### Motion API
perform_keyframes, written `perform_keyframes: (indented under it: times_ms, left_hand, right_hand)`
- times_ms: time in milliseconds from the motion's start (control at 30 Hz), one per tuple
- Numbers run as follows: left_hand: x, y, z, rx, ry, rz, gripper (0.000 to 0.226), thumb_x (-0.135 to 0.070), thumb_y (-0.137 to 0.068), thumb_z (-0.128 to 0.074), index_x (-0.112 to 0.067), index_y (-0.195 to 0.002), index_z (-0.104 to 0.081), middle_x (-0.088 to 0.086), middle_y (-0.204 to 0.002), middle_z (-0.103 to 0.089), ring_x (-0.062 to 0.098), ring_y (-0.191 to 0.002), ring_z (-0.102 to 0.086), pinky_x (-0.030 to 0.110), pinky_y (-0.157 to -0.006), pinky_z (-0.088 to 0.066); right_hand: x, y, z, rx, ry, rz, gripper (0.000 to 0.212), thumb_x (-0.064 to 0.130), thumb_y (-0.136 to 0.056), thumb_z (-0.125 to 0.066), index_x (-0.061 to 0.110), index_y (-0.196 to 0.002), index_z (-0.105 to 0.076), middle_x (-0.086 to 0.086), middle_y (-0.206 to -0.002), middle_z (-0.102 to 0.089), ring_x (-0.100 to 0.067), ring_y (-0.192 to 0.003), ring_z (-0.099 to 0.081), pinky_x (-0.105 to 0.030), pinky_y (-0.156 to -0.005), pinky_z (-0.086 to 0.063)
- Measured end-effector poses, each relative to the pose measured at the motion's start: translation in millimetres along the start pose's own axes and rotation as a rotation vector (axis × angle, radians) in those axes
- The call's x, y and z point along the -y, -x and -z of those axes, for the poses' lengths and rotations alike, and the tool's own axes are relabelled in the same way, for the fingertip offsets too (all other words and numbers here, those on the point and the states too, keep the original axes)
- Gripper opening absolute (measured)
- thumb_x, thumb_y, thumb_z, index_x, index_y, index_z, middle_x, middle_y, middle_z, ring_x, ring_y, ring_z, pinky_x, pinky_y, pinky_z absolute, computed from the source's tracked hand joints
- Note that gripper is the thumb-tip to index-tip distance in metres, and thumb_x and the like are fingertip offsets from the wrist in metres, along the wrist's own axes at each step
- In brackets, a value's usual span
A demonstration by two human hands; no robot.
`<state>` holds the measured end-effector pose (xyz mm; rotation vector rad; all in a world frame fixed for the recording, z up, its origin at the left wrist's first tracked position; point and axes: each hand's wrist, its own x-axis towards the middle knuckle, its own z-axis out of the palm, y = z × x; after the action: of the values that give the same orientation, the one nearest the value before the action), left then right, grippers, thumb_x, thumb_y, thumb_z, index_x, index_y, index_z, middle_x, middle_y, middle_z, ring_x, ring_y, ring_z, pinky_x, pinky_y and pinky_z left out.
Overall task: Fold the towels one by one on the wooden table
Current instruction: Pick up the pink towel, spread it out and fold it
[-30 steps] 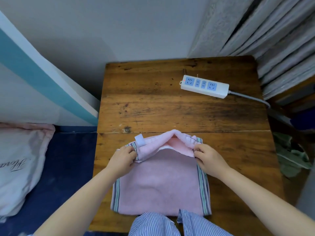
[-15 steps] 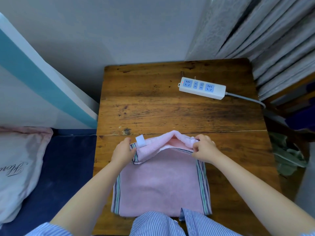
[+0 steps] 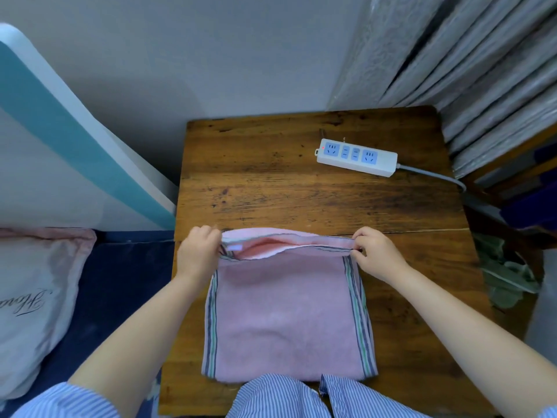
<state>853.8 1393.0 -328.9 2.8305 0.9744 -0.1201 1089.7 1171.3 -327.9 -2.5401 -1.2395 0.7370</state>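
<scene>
The left hand and right hand each pinch a far corner of the pink towel at the desk's 6 o'clock edge. Uneven pulling could skew the fold or misalign the layers.

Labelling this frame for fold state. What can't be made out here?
- Pink towel, head view: its near edge is covered by the striped shirt, and how many layers lie underneath cannot be counted.
- Left hand and right hand: the fingertips are tucked into the towel's far corners.
- Small label at the left corner: too small to read.
- Power strip: its cable runs off the wooden table, plug unseen.
</scene>
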Motion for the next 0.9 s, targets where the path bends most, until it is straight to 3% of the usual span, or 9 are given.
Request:
perform_keyframes:
  times_ms: [100,133,167,200,267,400,467,633,900]
  left_hand:
    - [1.0,16.1,-19.1,0.157,-0.057,-0.117,0.044,0.01,-0.026,-0.085,-0.004,-0.057,-0.057,0.01,-0.056,-0.055,0.026,-0.043,-0.053,0.009,-0.039,-0.002]
    - [-0.9,20.1,-21.3,0.239,-0.076,-0.125,0.042,0.008,-0.032,-0.085,-0.004,-0.065,-0.062,0.011,-0.065,-0.059,0.026,-0.048,-0.056,0.011,-0.031,-0.011]
    - [-3.2,22.4,-22.7,0.315,-0.076,-0.103,0.038,0.005,-0.047,-0.083,-0.005,-0.079,-0.066,0.012,-0.081,-0.063,0.027,-0.062,-0.061,0.019,-0.031,-0.031]
    - [-4.7,23.1,-27.6,0.308,-0.071,-0.057,0.035,0.001,-0.066,-0.075,-0.006,-0.099,-0.065,0.012,-0.103,-0.062,0.027,-0.081,-0.063,0.027,-0.047,-0.047]
    - [-4.8,22.3,-29.5,0.37,-0.12,0.003,0.039,-0.007,-0.084,-0.058,-0.009,-0.123,-0.053,0.008,-0.128,-0.051,0.024,-0.107,-0.055,0.028,-0.071,-0.05]
    - [-4.7,13.9,-29.6,0.359,-0.105,0.028,0.052,-0.011,-0.087,-0.057,-0.019,-0.136,-0.042,0.005,-0.13,-0.045,0.021,-0.113,-0.049,0.027,-0.076,-0.05]
    - [-4.9,9.6,-29.6,0.394,-0.106,0.057,0.056,-0.011,-0.088,-0.056,-0.022,-0.139,-0.036,0.005,-0.126,-0.045,0.022,-0.111,-0.048,0.026,-0.074,-0.048]
    - [-5.3,0.8,-26.0,0.36,-0.143,0.051,0.038,-0.021,-0.091,-0.054,-0.02,-0.129,-0.051,0.004,-0.121,-0.052,0.022,-0.111,-0.049,0.029,-0.077,-0.049]
    - [5.3,-5.4,7.6,0.246,-0.145,-0.095,0.029,-0.025,-0.096,-0.04,-0.016,-0.118,-0.057,0.002,-0.119,-0.058,0.02,-0.111,-0.051,0.027,-0.09,-0.041]
  right_hand:
    - [0.9,1.1,-3.8,-0.012,0.016,-0.027,0.022,0.013,-0.091,-0.051,0.003,-0.104,-0.067,-0.008,-0.112,-0.06,-0.018,-0.104,-0.054,-0.021,-0.081,-0.043]
    - [1.6,1.8,-5.2,-0.009,0.019,-0.034,0.023,0.012,-0.091,-0.051,0.003,-0.105,-0.066,-0.009,-0.113,-0.059,-0.019,-0.104,-0.054,-0.022,-0.082,-0.044]
    - [2.4,2.3,-6.0,-0.001,0.016,-0.04,0.023,0.011,-0.092,-0.05,0.003,-0.106,-0.066,-0.01,-0.114,-0.059,-0.02,-0.104,-0.055,-0.023,-0.082,-0.045]
    - [3.0,3.8,-6.8,0.008,0.013,-0.045,0.023,0.01,-0.092,-0.049,0.002,-0.106,-0.065,-0.01,-0.114,-0.059,-0.02,-0.103,-0.055,-0.022,-0.08,-0.044]
    - [4.5,5.0,-6.8,0.016,0.01,-0.039,0.023,0.01,-0.092,-0.048,0.001,-0.107,-0.064,-0.011,-0.114,-0.058,-0.021,-0.104,-0.055,-0.018,-0.078,-0.039]
    - [6.1,7.5,-3.1,0.031,0.005,-0.024,0.026,0.01,-0.093,-0.046,0.002,-0.113,-0.061,-0.01,-0.121,-0.056,-0.02,-0.111,-0.052,-0.02,-0.087,-0.042]
    - [6.1,8.9,-1.0,0.044,0.007,-0.011,0.026,0.01,-0.093,-0.046,0.002,-0.114,-0.06,-0.009,-0.124,-0.056,-0.019,-0.114,-0.052,-0.021,-0.092,-0.042]
    - [2.9,10.6,4.0,0.037,-0.019,-0.001,0.023,0.006,-0.092,-0.047,0.0,-0.109,-0.061,-0.012,-0.122,-0.058,-0.023,-0.114,-0.053,-0.025,-0.094,-0.043]
    - [2.6,4.3,20.7,-0.016,-0.01,-0.002,0.017,0.008,-0.091,-0.05,0.001,-0.101,-0.063,-0.013,-0.107,-0.063,-0.023,-0.1,-0.058,-0.026,-0.083,-0.047]
